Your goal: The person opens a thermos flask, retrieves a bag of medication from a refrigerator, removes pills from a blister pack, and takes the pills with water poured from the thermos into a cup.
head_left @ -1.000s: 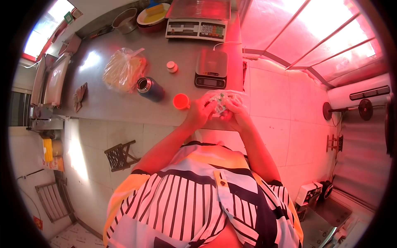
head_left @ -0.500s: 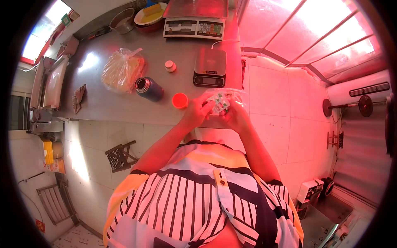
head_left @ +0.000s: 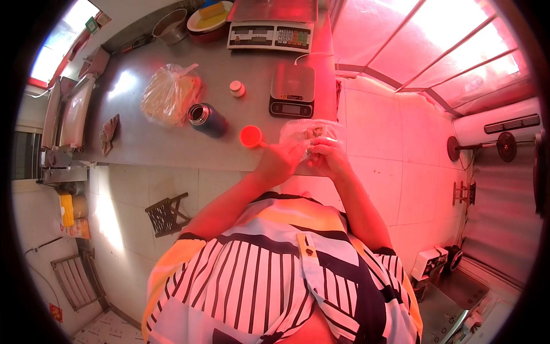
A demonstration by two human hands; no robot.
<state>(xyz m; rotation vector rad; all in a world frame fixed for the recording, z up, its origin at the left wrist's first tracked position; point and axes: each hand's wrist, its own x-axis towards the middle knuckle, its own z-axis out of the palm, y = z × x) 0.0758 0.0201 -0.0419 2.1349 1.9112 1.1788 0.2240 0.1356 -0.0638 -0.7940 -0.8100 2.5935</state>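
My left hand (head_left: 281,163) and my right hand (head_left: 328,156) meet at the front edge of the metal table. Between their closed fingers is a pill blister pack (head_left: 308,151), mostly hidden and no longer face-on to me. Just beyond the fingers lies a clear plastic bag (head_left: 312,128) with small items inside that I cannot make out. An orange-red cup (head_left: 250,136) stands beside my left hand. A dark blue thermos bottle (head_left: 211,122) without its lid is farther left, and a small white bottle (head_left: 237,89) stands behind the cup.
A small digital scale (head_left: 293,86) sits behind the bag, with a larger counting scale (head_left: 270,36) farther back. A filled plastic bag (head_left: 169,94) and a crumpled cloth (head_left: 109,135) lie to the left. Bowls (head_left: 171,27) stand at the back; a folding stool (head_left: 166,215) is on the floor.
The blister pack has turned from showing its face to being mostly hidden by my fingers. Both hands have shifted slightly, uncovering more of the clear bag behind them.
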